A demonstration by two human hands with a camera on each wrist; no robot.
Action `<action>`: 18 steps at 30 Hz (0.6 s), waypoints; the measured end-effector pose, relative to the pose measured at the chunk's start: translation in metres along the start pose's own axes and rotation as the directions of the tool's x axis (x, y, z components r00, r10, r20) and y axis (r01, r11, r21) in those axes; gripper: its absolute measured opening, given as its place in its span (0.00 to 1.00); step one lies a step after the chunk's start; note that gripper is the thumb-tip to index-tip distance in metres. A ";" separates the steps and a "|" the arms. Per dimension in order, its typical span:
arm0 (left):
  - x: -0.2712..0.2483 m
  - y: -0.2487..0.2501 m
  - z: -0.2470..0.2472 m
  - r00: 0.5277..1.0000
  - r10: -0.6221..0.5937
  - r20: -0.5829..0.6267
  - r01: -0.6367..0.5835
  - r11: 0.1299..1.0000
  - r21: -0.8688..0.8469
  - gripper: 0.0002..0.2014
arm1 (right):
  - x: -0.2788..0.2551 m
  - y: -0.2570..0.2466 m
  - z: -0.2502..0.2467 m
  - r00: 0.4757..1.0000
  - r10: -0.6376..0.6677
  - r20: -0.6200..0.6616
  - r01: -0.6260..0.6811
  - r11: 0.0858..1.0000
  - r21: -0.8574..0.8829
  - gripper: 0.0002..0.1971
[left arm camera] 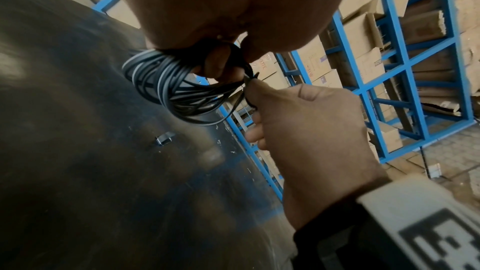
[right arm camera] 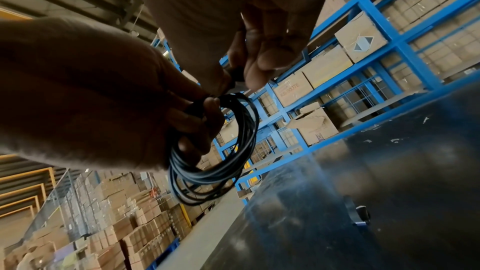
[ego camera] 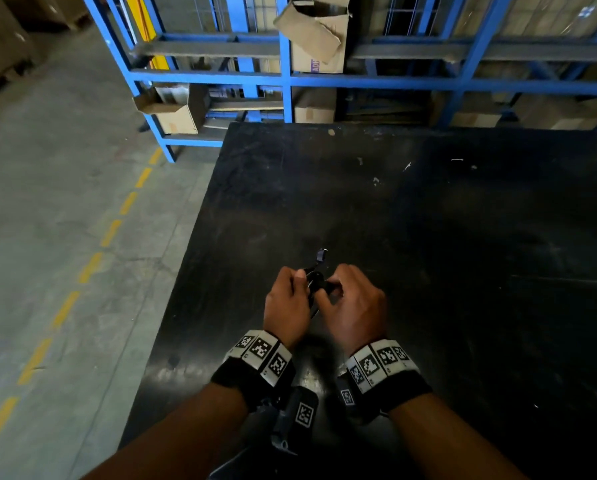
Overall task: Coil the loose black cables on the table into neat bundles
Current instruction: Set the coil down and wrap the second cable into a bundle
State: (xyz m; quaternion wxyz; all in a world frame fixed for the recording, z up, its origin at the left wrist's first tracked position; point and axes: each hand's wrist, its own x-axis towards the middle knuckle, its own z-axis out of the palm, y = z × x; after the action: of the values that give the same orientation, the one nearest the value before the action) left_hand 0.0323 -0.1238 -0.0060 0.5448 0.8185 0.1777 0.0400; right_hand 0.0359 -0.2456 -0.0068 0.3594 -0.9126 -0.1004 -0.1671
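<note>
A black cable wound into a small coil hangs just above the black table, between both hands. My left hand grips the coil with fingers curled through its loops, seen closely in the left wrist view where the coil hangs below the left hand. My right hand pinches a strand at the coil's side; in the right wrist view the right hand holds that strand above the coil. Most of the coil is hidden by the hands in the head view.
A small dark plug-like piece sits on the table just beyond the hands. Blue steel racks with cardboard boxes stand behind the table. The table's left edge drops to a concrete floor with a dashed yellow line.
</note>
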 end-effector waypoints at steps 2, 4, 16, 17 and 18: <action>-0.003 0.001 -0.001 1.000 0.014 -0.013 -0.014 1.000 0.016 0.14 | -0.001 -0.005 -0.003 1.000 0.003 -0.006 -0.003 1.000 -0.001 0.10; -0.006 0.002 -0.003 0.999 0.033 -0.014 -0.033 0.999 0.012 0.14 | -0.001 -0.011 -0.005 1.000 0.009 -0.011 -0.009 1.000 0.007 0.11; -0.009 0.005 -0.018 0.975 0.222 -0.007 -0.221 0.975 0.026 0.11 | -0.005 -0.028 -0.011 0.985 0.167 -0.038 -0.148 0.944 0.294 0.08; -0.009 0.007 -0.020 0.972 0.236 -0.014 -0.236 0.972 0.025 0.11 | -0.005 -0.030 -0.011 0.978 0.207 -0.036 -0.182 0.921 0.344 0.08; -0.009 0.008 -0.020 0.969 0.247 -0.025 -0.246 0.969 0.025 0.10 | -0.005 -0.032 -0.011 0.969 0.247 -0.033 -0.215 0.896 0.390 0.07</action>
State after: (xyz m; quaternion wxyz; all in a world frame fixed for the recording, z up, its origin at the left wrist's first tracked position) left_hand 0.0209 -0.1118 0.0108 0.5240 0.8396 0.0825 0.1168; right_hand 0.0187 -0.2300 0.0186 0.5518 -0.8225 -0.0074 -0.1377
